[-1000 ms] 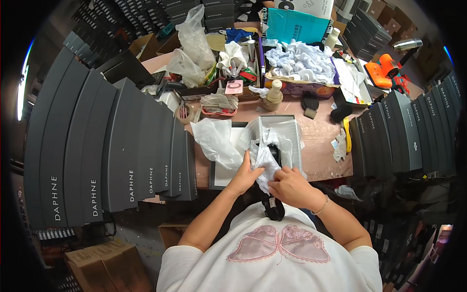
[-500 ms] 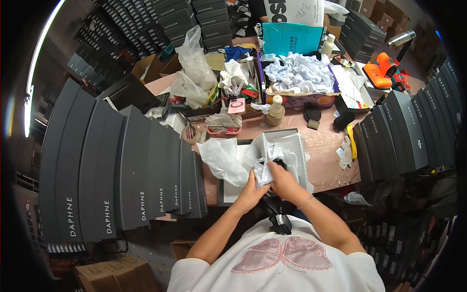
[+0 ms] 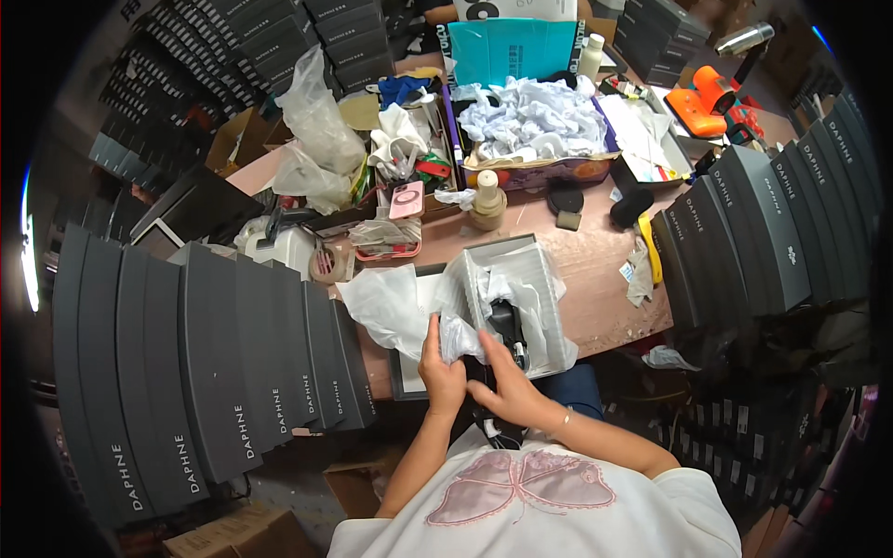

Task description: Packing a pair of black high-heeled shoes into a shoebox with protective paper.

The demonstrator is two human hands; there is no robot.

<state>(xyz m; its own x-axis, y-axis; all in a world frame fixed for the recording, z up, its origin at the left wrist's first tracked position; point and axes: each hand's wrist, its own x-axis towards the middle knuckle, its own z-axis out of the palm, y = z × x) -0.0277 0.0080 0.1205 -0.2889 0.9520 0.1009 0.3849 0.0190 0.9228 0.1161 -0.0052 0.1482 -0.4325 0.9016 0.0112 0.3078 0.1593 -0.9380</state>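
Observation:
A crumpled piece of white tissue paper [image 3: 459, 339] sits between my hands, just over the near side of an open shoe box. My left hand [image 3: 444, 379] holds it against straight, upright fingers; its thumb is mostly hidden. My right hand [image 3: 510, 386] has its fingers apart, close to the tissue's right side. Inside the grey box [image 3: 502, 246], lined with white paper, lies a black shoe [image 3: 506, 325]. Another black item, apparently a shoe [image 3: 498, 430], shows below my hands against my white shirt. A white sheet [image 3: 381, 302] spreads over the box's left part.
Dark grey shoe boxes stand in rows at left [image 3: 214, 363] and right [image 3: 744, 232]. Beyond the work lie a bottle [image 3: 487, 203], a pink phone [image 3: 406, 200], a round black pad [image 3: 565, 197] and a purple carton [image 3: 539, 172] full of crumpled white paper.
My right hand has loosened from the tissue and spread its fingers. Both hands have shifted left in the box, uncovering the black shoe inside. The whole view has swung slightly.

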